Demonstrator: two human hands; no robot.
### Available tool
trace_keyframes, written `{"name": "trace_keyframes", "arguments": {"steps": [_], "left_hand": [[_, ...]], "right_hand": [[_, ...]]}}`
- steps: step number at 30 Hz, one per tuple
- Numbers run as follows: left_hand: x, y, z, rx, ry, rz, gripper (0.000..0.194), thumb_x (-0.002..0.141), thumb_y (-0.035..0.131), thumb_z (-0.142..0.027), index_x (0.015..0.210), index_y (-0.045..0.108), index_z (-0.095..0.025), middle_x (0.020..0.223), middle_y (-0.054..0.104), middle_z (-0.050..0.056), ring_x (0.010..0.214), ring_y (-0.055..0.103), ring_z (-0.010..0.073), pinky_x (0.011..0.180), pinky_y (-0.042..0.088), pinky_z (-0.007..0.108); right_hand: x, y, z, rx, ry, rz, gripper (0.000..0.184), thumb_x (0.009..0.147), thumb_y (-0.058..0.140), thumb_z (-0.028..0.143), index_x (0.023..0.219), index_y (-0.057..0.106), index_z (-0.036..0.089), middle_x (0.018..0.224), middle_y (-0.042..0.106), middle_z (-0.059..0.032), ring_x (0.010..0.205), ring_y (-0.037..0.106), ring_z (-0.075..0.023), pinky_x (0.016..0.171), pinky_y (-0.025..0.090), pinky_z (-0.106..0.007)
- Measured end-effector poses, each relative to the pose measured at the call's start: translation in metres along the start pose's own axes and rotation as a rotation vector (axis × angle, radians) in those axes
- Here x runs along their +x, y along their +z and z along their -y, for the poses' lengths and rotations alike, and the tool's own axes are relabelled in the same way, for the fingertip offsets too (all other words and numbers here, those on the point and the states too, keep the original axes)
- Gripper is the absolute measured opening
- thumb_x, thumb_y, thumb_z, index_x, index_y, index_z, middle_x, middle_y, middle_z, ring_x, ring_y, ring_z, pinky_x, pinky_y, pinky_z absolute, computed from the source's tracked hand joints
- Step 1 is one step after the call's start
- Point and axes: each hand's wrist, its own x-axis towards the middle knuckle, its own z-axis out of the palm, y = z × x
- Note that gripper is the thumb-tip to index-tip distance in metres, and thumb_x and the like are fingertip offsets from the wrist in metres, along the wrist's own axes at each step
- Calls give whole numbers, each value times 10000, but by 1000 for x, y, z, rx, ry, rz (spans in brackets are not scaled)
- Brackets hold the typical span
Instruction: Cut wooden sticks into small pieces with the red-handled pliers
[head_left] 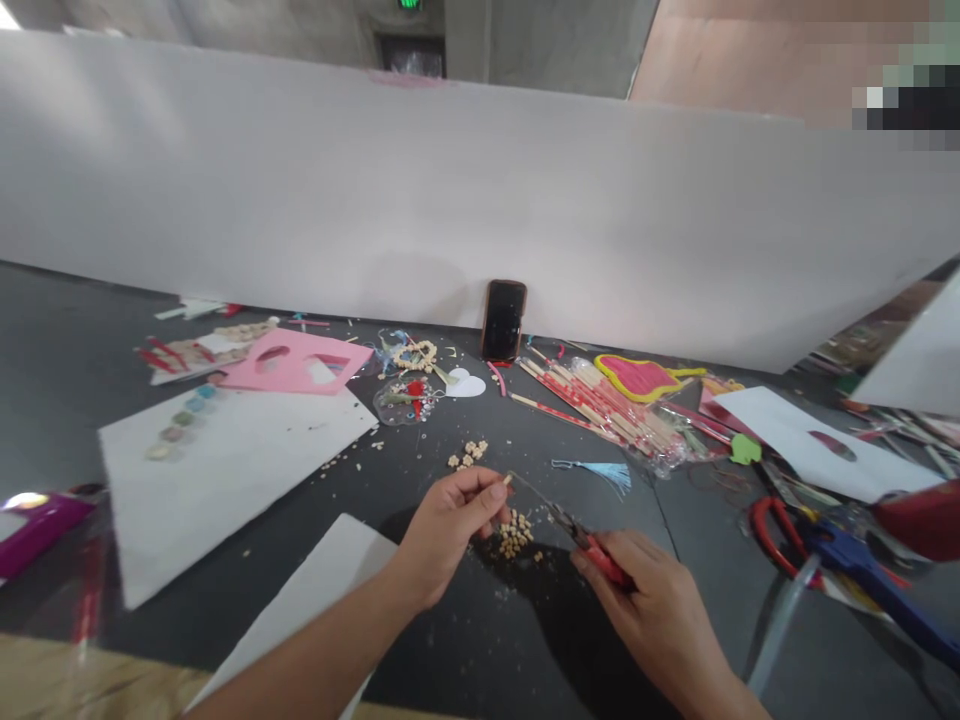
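Note:
My left hand (444, 528) pinches a small pale bead (508, 480) between thumb and fingertips. A thin wire (534, 489) runs from the bead toward the jaws of the red-handled pliers (606, 562). Around those handles my right hand (664, 610) is closed; whether the jaws clamp the wire is too small to tell. Just beneath the wire lies a pile of small wooden beads (516, 537), partly behind my left fingers. Some flower-shaped wooden beads (468, 455) rest just beyond my left hand, and a light blue tassel (611, 472) lies beyond the pliers.
A phone (504, 318) leans against the white partition (315, 190). Pink card (300, 362) and white sheets (225, 480) cover the left. Bundled sticks (592, 395) and a pink-yellow shape (637, 378) lie right of the phone. Blue glue gun (862, 565) and red-handled scissors (772, 535) sit at right.

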Motion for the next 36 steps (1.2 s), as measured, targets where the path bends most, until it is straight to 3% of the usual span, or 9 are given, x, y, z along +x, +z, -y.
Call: {"name": "trace_keyframes", "arguments": {"steps": [17,28,36], "left_hand": [[-2,5,0,-34,-10,-41,284,833,499,-387,773,590,-125,558,555,-14,468,374,39,477,280,164],[-3,4,-1,124,68,-154,308,830,479,-430,793,595,-147,584,578,-15,476,387,57,484,300,181],[-5,3,-3,239,93,-117,275,822,488,-410,788,600,-161,590,596,-14,482,428,78,496,339,194]], "right_hand": [[3,-2,3,-7,-36,-9,176,843,490,341,779,587,208,638,588,-8,604,551,-123,563,412,-221],[2,-2,1,31,-41,5,175,830,512,335,721,561,208,630,577,-7,575,531,-121,551,407,-231],[1,0,0,15,-47,29,143,829,514,328,779,577,209,714,621,-34,626,550,-137,594,428,-254]]}}
